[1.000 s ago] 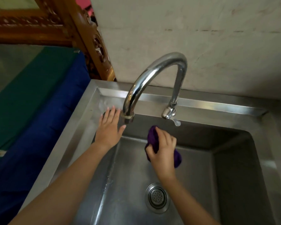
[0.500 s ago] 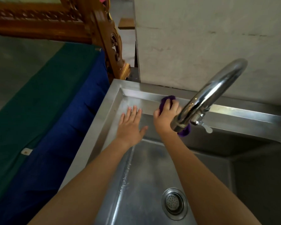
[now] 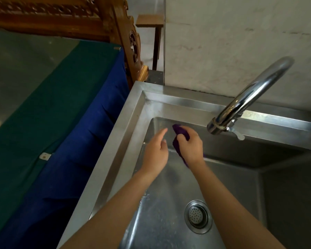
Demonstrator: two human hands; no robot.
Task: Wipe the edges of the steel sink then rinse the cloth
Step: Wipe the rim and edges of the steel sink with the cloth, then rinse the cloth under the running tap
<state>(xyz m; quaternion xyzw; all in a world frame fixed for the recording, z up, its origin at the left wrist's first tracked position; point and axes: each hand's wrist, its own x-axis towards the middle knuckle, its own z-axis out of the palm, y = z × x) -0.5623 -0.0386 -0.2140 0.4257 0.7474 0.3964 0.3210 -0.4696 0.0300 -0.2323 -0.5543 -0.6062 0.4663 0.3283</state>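
Note:
The steel sink (image 3: 129, 112) fills the lower right, its flat rim running along the left and back. My right hand (image 3: 190, 146) is closed around a purple cloth (image 3: 178, 131), held over the basin near the back left corner, just below the rear ledge. My left hand (image 3: 157, 150) hovers beside it with fingers apart and slightly curled, holding nothing, its fingertips a short way from the cloth. Part of the cloth hangs below my right palm.
A curved chrome tap (image 3: 250, 97) arches over the basin at the right, a drip at its small side lever. The drain strainer (image 3: 197, 216) lies in the basin floor. A blue-and-green covered surface (image 3: 61, 114) and carved wooden furniture (image 3: 129, 38) stand at left.
My right hand has come down off the back ledge with the cloth into the basin. My left hand has lifted off the sink's left ledge and drawn close to the cloth.

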